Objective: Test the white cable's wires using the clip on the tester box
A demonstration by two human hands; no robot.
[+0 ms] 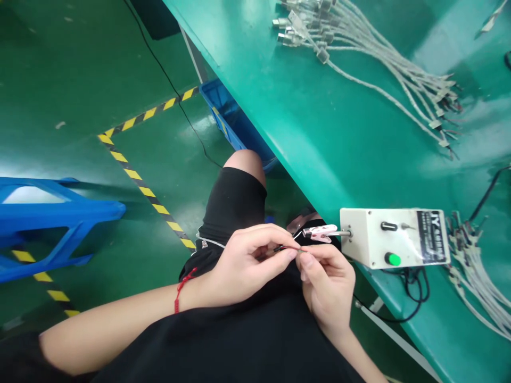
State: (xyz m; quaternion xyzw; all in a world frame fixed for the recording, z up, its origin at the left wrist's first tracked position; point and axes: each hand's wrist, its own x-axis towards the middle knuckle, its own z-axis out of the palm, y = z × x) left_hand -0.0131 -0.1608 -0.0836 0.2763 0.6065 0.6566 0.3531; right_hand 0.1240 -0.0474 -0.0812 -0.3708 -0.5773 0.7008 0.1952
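Observation:
My left hand (pixel 251 260) pinches thin cable wires (pixel 283 247), black and red ones among them, between thumb and fingers above my lap. The tips of my right hand (pixel 329 282) meet the left fingertips and are closed on the wire ends. A white wire end sticks up just beyond the fingers. Close past them, a pale pink clip (pixel 321 233) sits on the metal shaft of a white box-shaped machine (pixel 361 239) with a green button. My fingers hide most of the wires, and the rest of the cable cannot be made out.
On the green table (pixel 319 138) lie a bundle of clear-sheathed USB cables (pixel 371 53) and another cable bundle (pixel 479 271) right of the machine. A blue bin (pixel 223 114) stands under the table edge. A blue plastic stool (pixel 59 218) is at the left.

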